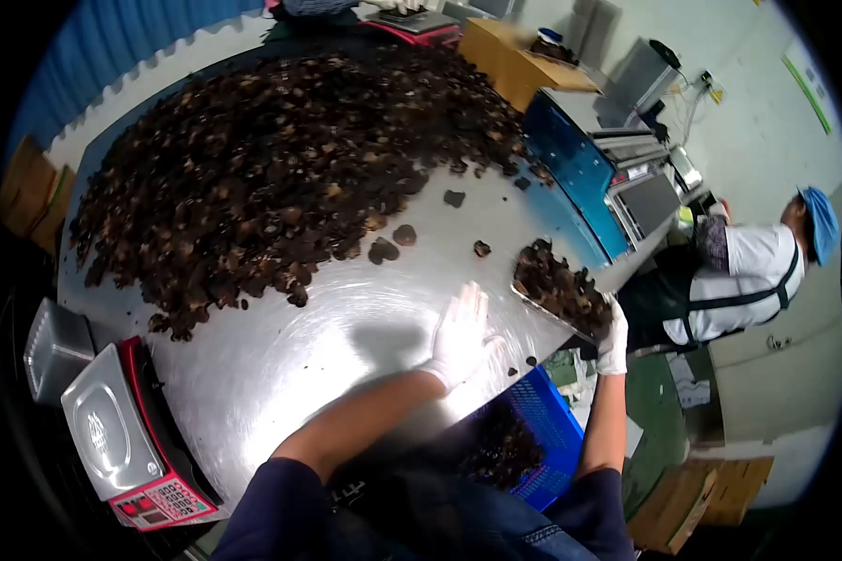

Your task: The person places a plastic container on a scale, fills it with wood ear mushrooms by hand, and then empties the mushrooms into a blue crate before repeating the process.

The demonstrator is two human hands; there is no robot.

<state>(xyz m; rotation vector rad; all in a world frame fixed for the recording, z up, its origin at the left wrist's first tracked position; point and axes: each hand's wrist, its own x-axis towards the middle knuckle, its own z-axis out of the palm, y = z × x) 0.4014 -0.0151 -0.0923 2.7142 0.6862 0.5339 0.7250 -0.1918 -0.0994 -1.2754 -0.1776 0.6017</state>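
Note:
My left hand (460, 338), in a white glove, is stretched flat over the steel table (374, 318) with fingers extended and nothing in it. In my right hand (614, 337), also gloved, I grip the near end of a shallow tray (554, 316), tilted at the table's right edge. Dark brown pieces (559, 283) that look like wood ear mushrooms fill the tray. A broad pile (271, 168) of the same pieces covers the far and left part of the table. A few loose pieces (404, 235) lie between the pile and my hands.
A red-and-silver scale (112, 425) stands at lower left beside clear containers (58, 351). Below the table edge, a blue crate (559, 416) holds dark pieces. Blue equipment (575, 159) sits at the right edge. A person (744, 271) stands at right; another scale (430, 33) is at back.

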